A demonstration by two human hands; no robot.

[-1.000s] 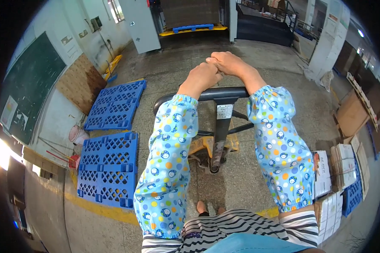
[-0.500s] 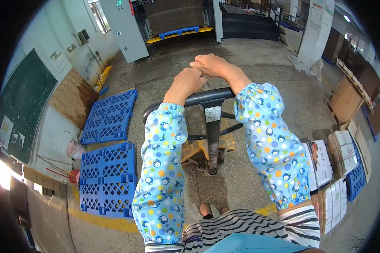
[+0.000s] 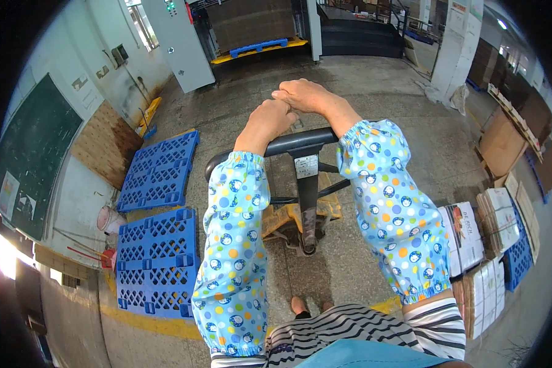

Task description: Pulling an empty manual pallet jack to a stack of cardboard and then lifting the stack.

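Concrete floor has slid nearer: I've walked on, left hand (image 3: 268,120) and right hand (image 3: 305,97) still together above the pallet jack handle (image 3: 300,142).

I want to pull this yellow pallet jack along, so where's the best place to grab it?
Grip the black loop handle atop the pallet jack, from above and behind. Its crossbar lies level and faces the person; the left hand and right hand hover just beyond it.
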